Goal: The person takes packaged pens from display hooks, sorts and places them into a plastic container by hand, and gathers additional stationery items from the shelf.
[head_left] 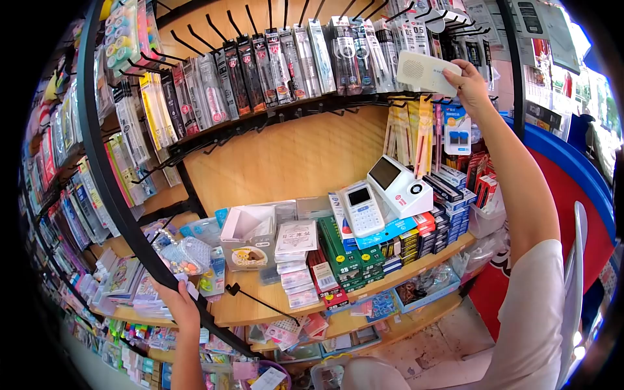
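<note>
High on the right, my right hand (pixel 467 84) is closed on the end of a white speaker box (pixel 426 73) with a dotted grille. The box is in front of hanging pen packs (pixel 416 32) and above a blue-and-white hanging pack (pixel 457 130). At lower left, my left hand (pixel 177 304) is closed at the black shelf post (pixel 146 250); its fingertips are partly hidden. A small pale piece shows by its thumb, and I cannot tell what it is. Close to this hand lies a bubble-wrapped pack (pixel 188 255) on the shelf.
On the middle shelf stand a keypad card terminal (pixel 362 208), a white device with a dark screen (pixel 400 185), green pencil boxes (pixel 344 253), an open carton (pixel 249 237) and stacked small packs (pixel 297 263). Metal hooks (pixel 195 32) stick out above. A red-and-blue panel (pixel 552 195) borders the right.
</note>
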